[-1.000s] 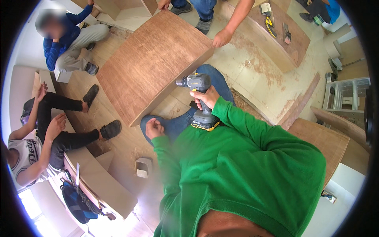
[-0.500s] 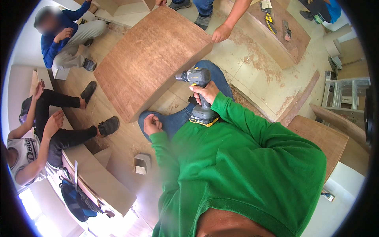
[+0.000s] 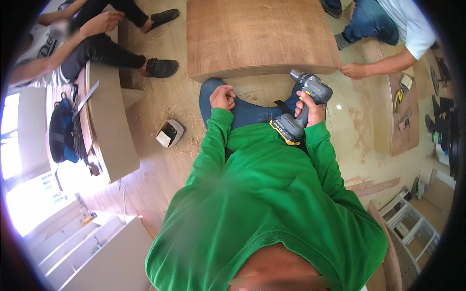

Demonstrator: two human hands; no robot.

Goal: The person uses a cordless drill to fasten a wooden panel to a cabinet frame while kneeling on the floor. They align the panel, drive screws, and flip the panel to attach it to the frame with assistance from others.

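Directly ahead: wooden box (image 3: 257, 36), with cordless drill (image 3: 318, 89) at its near edge.
The drill's barrel axis points left and slightly forward; whether the chuck (image 3: 296, 74) touches the box cannot be determined. Right hand (image 3: 314, 107), nearest the drill, has its fingers wrapped around the grip. Left hand (image 3: 223, 98), well left of it: fingers loosely curled, 0 objects visible.

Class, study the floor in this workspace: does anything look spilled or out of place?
Yes: brown debris, apparently sawdust, lies scattered over the pale tiles to the right of the drill, untidy against the cleaner patches.
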